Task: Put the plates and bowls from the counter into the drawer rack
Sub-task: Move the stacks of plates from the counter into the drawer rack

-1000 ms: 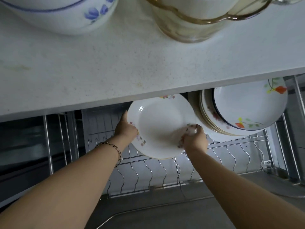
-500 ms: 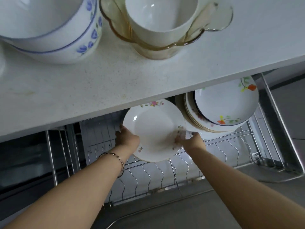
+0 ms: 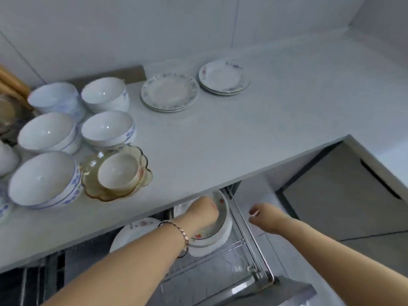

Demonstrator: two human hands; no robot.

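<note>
The white floral plate (image 3: 134,230) stands in the wire drawer rack (image 3: 249,235) below the counter edge. To its right lean several plates (image 3: 223,235). My left hand (image 3: 203,214) reaches into the drawer and lies against that leaning group; its fingers are hidden. Over the drawer's right rail hovers my right hand (image 3: 262,216), loosely curled and holding nothing. On the counter (image 3: 242,133) sit several blue-patterned bowls (image 3: 44,180), a small bowl (image 3: 118,171) inside an amber glass dish (image 3: 92,186), and two plate stacks (image 3: 169,92) (image 3: 223,76).
More bowls stand at the far left, such as one bowl (image 3: 47,131) and another bowl (image 3: 103,92). A white wall backs the counter. A grey cabinet front (image 3: 331,195) is to the right of the drawer.
Both hands let go of the floral plate, which now stands in the rack. My left hand moved right to the leaning plates, my right hand drew out. The view rose to the counter.
</note>
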